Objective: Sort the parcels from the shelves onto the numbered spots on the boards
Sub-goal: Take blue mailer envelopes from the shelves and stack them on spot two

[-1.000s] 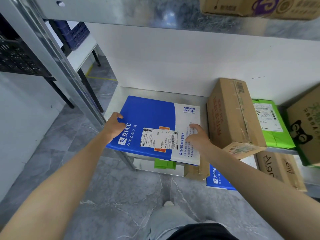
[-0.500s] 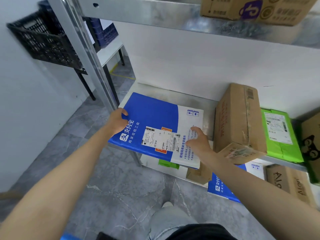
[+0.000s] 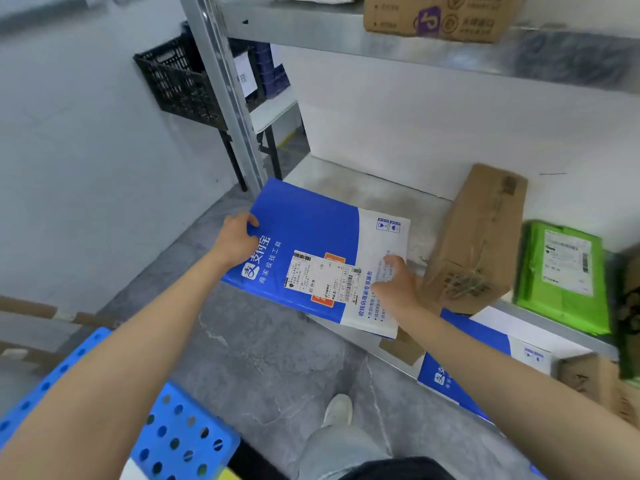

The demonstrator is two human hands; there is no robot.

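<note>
Presently, both hands are holding one flat blue-and-white parcel (image 3: pixel 311 237) at the front of the middle shelf (image 3: pixel 346 178). The left hand (image 3: pixel 237 239) is clamping the parcel's left edge, thumb lying on the blue top face, fingers hidden beneath. The right hand (image 3: pixel 396 284) is pressing on the white right end of the parcel, fingertips spread on top; whether its grip is wrapping under the edge cannot be told. The parcel is lying partly on the shelf and partly overhanging the shelf's front edge, tilted slightly toward the person, with a white shipping label (image 3: pixel 320 277) facing up. Just to the right of the parcel, a brown carton (image 3: pixel 478 237) is standing on the same shelf, apart from it. Further right of the parcel, a green bag parcel (image 3: pixel 562 275) is lying flat. Below the parcel, a second blue-and-white parcel (image 3: pixel 478 344) is resting on the lower shelf. Well left of and below the parcel, a blue perforated board (image 3: pixel 180 434) is showing.
</note>
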